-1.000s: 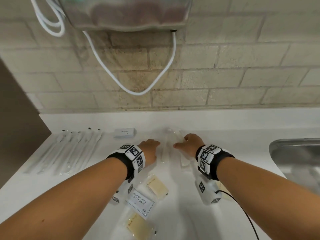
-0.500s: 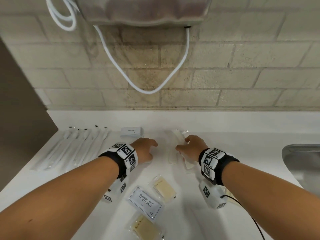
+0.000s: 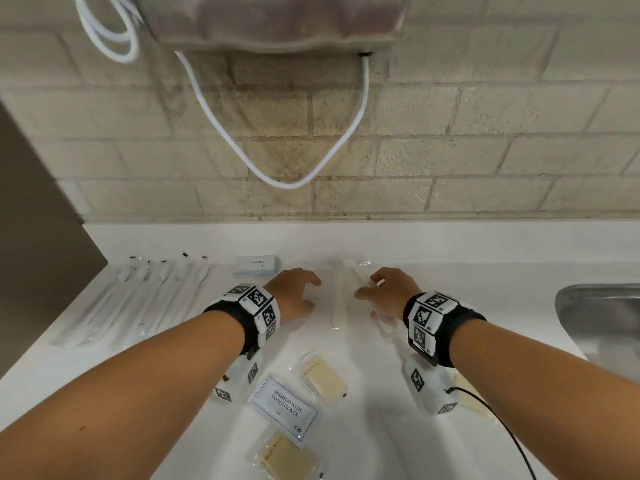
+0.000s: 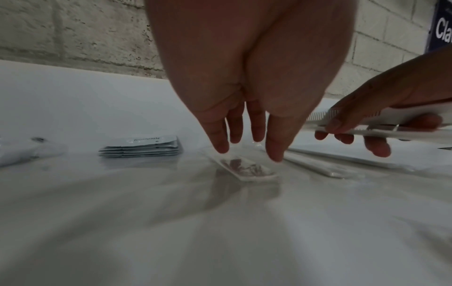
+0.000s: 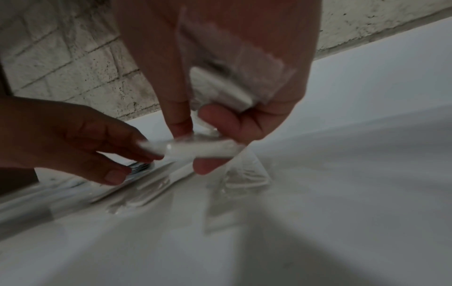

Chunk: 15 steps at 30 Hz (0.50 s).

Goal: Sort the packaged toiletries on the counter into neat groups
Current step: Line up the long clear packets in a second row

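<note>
Several combs in clear wrappers (image 3: 341,296) lie at the back middle of the white counter (image 3: 381,393). My left hand (image 3: 308,292) reaches down beside them. Its straight fingers (image 4: 221,143) touch one wrapped comb (image 4: 247,168) that lies flat. My right hand (image 3: 367,292) grips a wrapped comb (image 4: 367,123) lifted just off the counter. In the right wrist view this comb (image 5: 203,149) is pinched between thumb and fingers (image 5: 217,120), and more clear wrapper lies across the palm.
A row of wrapped toothbrushes (image 3: 138,299) lies at the left, with stacked toothpaste sachets (image 3: 256,265) beside it. Two bath soaps (image 3: 322,379) and a shampoo sachet (image 3: 284,412) lie near me. A steel sink (image 3: 602,323) is at the right. A wall dryer's cord (image 3: 294,183) hangs above.
Both hands stay at the combs and have shifted only slightly. The head view has tilted a little, so the counter sits differently in the frame.
</note>
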Tool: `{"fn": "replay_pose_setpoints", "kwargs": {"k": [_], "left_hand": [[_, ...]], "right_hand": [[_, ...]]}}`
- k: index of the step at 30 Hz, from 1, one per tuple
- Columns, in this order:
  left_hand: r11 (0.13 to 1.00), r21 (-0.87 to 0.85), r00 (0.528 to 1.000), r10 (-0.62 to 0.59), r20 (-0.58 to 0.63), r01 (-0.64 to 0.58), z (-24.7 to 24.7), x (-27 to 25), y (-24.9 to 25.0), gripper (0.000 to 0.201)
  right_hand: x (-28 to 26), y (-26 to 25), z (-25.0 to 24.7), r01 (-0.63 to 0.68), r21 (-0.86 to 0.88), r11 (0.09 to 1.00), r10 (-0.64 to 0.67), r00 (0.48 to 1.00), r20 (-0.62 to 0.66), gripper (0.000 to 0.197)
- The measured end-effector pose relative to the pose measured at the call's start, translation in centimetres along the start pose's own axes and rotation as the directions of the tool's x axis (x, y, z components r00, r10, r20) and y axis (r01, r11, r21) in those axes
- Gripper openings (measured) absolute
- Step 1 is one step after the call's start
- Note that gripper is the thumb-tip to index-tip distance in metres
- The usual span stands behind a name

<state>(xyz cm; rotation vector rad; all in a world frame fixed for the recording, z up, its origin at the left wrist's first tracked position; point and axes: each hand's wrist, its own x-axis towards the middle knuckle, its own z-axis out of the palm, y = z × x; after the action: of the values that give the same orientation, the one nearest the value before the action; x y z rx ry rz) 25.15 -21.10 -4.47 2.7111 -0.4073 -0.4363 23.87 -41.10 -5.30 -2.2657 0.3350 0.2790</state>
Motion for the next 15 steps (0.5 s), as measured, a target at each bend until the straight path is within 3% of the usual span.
{"fn": "replay_pose_setpoints", "kwargs": {"k": [3,6,9,12,15], "left_hand": [[0.995,-0.019,0.992,0.097,-0.078,-0.099,0.3,0.0,0.6,0.041],[0.984,0.043,0.985,0.172,0.003,-0.172,1.0,0.1,1.4,0.05],[0.971,0.163,0.98,0.154,0.129,-0.174,2.0,0.4,1.6,0.059],[0.973,0.192,0.988,0.111,0.108,-0.13,2.0,0.6,1.3,0.062],[0.978,0.186,0.992,0.074,0.097,-0.092,1.6,0.3,0.9,0.064]], "right_hand": [[-0.3,0.0,-0.2,0.004,-0.028,1.0,-0.005,0.999,-0.045,0.046],[-0.2,0.0,-0.3,0.009,-0.008,1.0,-0.009,0.998,-0.064,0.049],[0.0,0.0,-0.2,-0.003,0.017,1.0,0.004,0.999,-0.047,0.042],[0.0,-0.4,-0.2,-0.008,0.026,1.0,0.008,1.0,0.003,0.029],[0.2,-0.8,0.0,-0.019,0.059,0.998,0.017,0.999,0.037,0.028]]}}
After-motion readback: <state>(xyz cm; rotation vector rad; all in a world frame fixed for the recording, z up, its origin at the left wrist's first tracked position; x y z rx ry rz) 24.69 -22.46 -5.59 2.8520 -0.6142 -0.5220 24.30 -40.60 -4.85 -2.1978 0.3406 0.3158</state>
